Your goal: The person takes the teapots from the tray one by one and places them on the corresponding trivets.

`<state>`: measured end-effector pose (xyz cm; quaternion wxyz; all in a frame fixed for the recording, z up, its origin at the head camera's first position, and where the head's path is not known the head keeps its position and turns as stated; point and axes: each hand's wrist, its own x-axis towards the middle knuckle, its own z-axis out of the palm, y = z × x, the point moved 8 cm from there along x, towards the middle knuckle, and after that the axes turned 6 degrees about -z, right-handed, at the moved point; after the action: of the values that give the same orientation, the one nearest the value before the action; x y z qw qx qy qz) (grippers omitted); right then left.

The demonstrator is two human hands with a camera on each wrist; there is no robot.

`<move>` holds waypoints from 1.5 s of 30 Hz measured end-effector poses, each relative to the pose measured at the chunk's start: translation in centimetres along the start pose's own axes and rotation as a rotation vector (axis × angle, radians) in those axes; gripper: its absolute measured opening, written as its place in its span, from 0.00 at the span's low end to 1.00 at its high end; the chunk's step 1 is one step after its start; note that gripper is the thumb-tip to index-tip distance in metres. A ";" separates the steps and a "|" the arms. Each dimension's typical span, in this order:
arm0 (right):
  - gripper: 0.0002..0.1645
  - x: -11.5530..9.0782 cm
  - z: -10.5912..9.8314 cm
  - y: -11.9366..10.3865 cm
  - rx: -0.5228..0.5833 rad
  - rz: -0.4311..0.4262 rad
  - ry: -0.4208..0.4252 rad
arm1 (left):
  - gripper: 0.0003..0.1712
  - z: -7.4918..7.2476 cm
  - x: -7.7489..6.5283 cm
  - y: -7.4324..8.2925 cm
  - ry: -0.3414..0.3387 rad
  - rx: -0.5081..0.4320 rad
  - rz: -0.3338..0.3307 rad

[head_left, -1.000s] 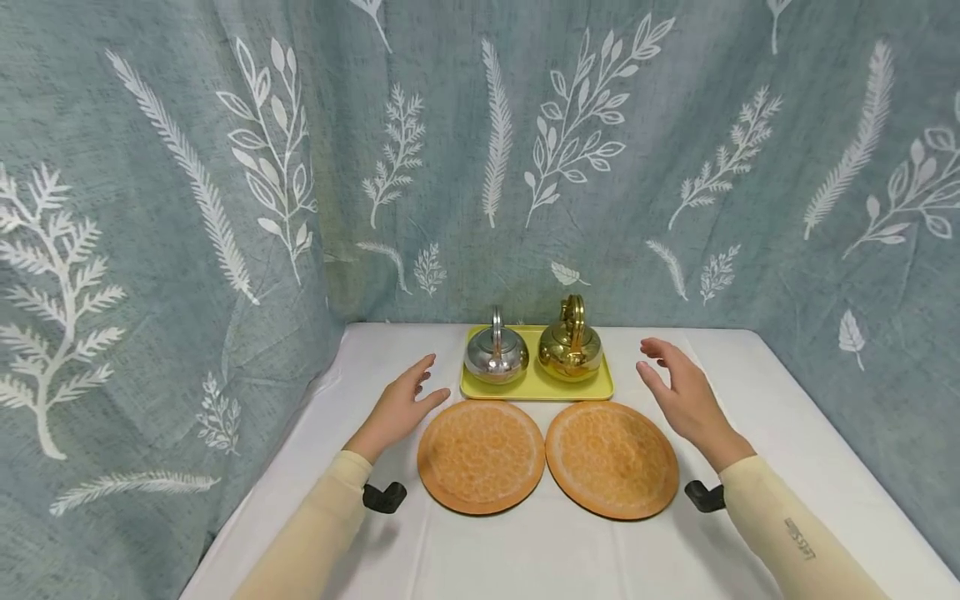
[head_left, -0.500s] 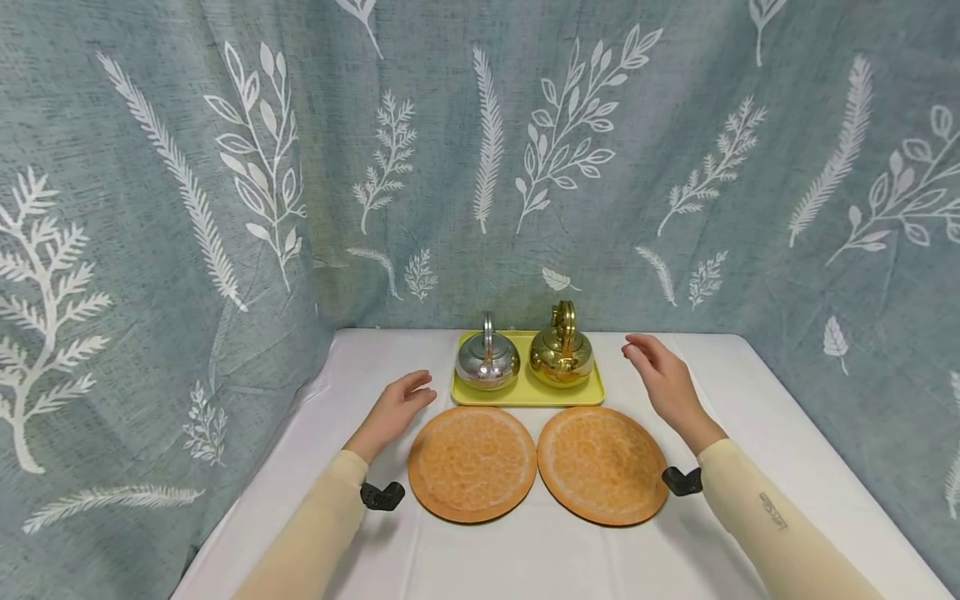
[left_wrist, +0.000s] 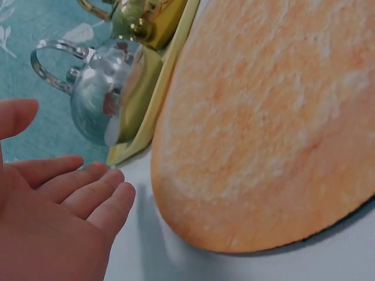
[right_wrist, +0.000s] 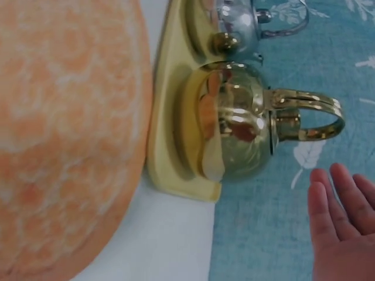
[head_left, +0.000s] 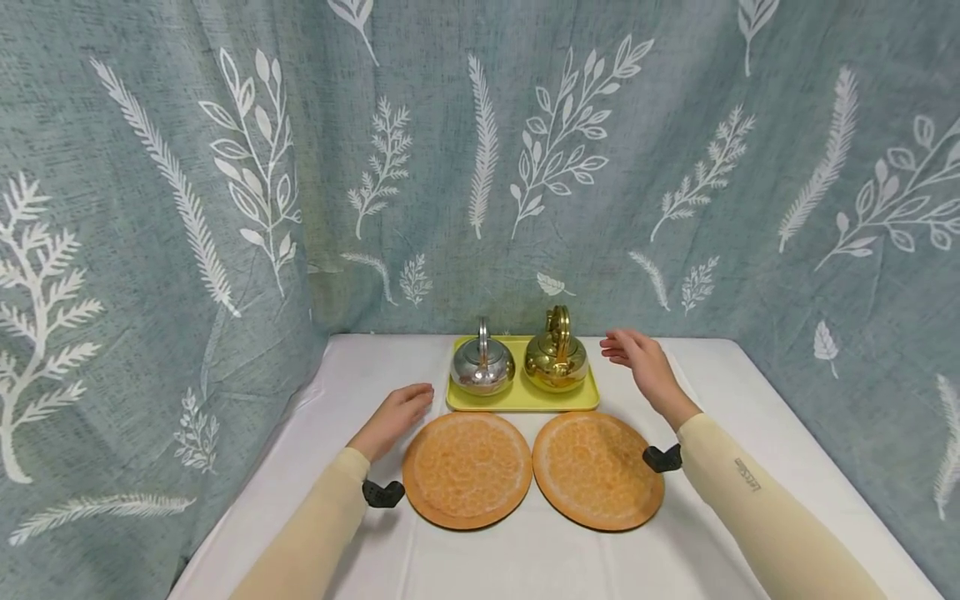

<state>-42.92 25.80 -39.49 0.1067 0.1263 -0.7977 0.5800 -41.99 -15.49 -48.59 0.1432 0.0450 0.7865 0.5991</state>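
Note:
A silver teapot (head_left: 483,371) and a gold teapot (head_left: 556,367) stand side by side on a yellow tray (head_left: 517,402), each with its handle arching over the lid. To the left of the tray my left hand (head_left: 392,418) hovers with its fingers extended, holding nothing; the left wrist view shows its palm (left_wrist: 53,216) turned up beside the round, bread-patterned mat. My right hand (head_left: 647,371) is just right of the gold teapot, apart from it, fingers relaxed. In the right wrist view its fingertips (right_wrist: 319,196) lie below the gold teapot's handle (right_wrist: 313,111).
Two round bread-patterned mats, a left one (head_left: 467,471) and a right one (head_left: 598,471), lie in front of the tray on a white tablecloth (head_left: 517,567). A blue-green curtain (head_left: 442,150) with white leaf prints hangs behind and at both sides.
My right hand has moved left, closer to the gold teapot. The left hand has lowered slightly, its thumb drawing toward the fingers. The head view has shifted a little.

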 end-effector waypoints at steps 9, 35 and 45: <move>0.39 2.5 2.2 1.1 0.127 0.092 -0.072 | 0.42 1.2 0.6 -1.0 -0.097 -0.080 -0.084; 0.32 5.0 6.7 1.4 0.178 0.199 -0.039 | 0.45 1.1 1.2 -1.4 -0.124 -0.126 -0.095; 0.27 5.8 7.0 1.7 0.276 0.222 -0.050 | 0.42 1.3 1.6 -1.2 -0.103 -0.124 -0.096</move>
<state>-49.12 19.21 -41.34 0.0038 0.0655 -0.7219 0.6888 -43.08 -14.20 -50.29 0.2144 0.0291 0.7408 0.6359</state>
